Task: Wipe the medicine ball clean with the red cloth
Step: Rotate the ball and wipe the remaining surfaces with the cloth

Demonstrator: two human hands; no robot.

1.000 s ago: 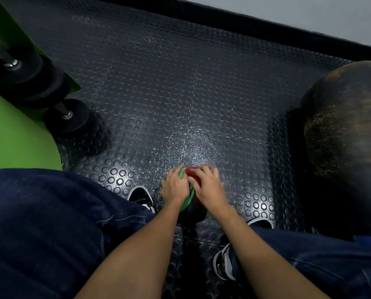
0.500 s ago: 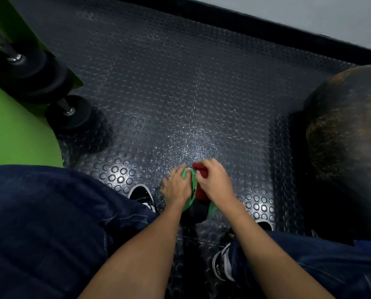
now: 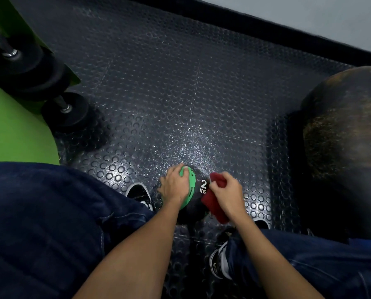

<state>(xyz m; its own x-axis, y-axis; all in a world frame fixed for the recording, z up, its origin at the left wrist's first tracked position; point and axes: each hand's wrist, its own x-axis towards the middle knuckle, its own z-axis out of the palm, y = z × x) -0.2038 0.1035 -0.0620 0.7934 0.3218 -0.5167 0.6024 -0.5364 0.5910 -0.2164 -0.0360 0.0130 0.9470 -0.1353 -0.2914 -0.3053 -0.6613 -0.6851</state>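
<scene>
Medicine ball (image 3: 198,190) lower centre steadied by left hand (image 3: 176,187), fingers curled over it; red cloth (image 3: 216,199) gripped by right hand (image 3: 227,194). Risk: ball rolled away if pushed sideways.

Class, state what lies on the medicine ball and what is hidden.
The left hand grips the medicine ball; the right hand presses the red cloth against it. The surface beneath both is hidden.

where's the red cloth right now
Head view, just below centre: the red cloth is gripped in the right hand, against the right side of the medicine ball.
</scene>
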